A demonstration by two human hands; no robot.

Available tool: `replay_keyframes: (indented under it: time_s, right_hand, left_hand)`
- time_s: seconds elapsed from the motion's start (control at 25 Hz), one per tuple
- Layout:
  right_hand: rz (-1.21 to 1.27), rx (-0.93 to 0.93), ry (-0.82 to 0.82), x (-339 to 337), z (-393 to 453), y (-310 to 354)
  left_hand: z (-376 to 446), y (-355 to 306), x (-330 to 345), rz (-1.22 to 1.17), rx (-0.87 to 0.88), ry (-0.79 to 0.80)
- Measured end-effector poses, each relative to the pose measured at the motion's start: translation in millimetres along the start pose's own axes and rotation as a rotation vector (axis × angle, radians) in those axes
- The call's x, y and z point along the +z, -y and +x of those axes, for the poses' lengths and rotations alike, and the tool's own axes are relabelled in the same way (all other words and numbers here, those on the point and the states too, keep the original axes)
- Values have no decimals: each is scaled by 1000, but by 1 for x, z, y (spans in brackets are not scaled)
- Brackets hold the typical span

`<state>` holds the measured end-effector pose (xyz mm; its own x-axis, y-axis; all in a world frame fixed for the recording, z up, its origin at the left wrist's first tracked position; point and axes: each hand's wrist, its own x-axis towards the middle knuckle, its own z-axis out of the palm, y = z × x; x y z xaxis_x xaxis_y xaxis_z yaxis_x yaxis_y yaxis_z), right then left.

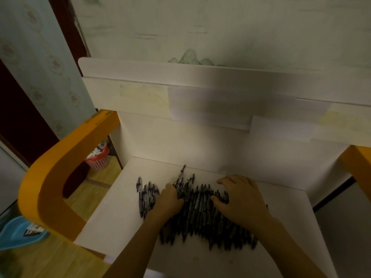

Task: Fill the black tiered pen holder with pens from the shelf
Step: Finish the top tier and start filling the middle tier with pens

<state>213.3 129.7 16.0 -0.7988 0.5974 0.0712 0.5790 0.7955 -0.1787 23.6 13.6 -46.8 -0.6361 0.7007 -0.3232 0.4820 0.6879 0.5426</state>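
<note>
A wide heap of black pens (200, 215) lies across the white shelf board (112, 213). My left hand (169, 199) sits at the heap's left part, its fingers curled round a small bunch of pens (183, 182) whose tips stick up towards the back. My right hand (241, 195) rests flat on the heap's right part, fingers spread over the pens. The black tiered pen holder is not in view.
A white back panel (180, 143) rises behind the shelf. Orange frame pieces stand at the left (50, 181) and at the right (359, 163). A pink basket (98, 159) and a blue object (20, 231) lie on the wooden floor to the left.
</note>
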Motion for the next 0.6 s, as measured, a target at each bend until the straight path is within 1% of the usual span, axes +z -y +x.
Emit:
replay_keyframes:
  time_s: [0.12, 0.36, 0.6]
  right_hand:
    - [15, -6, -1, -1, 0, 0]
    - [17, -5, 2, -2, 1, 1]
    - [25, -17, -20, -6, 5, 6]
  left_hand:
    - [0, 1, 1, -5, 29, -3]
    - [-1, 6, -10, -56, 22, -76]
    - [-6, 10, -26, -134, 32, -67]
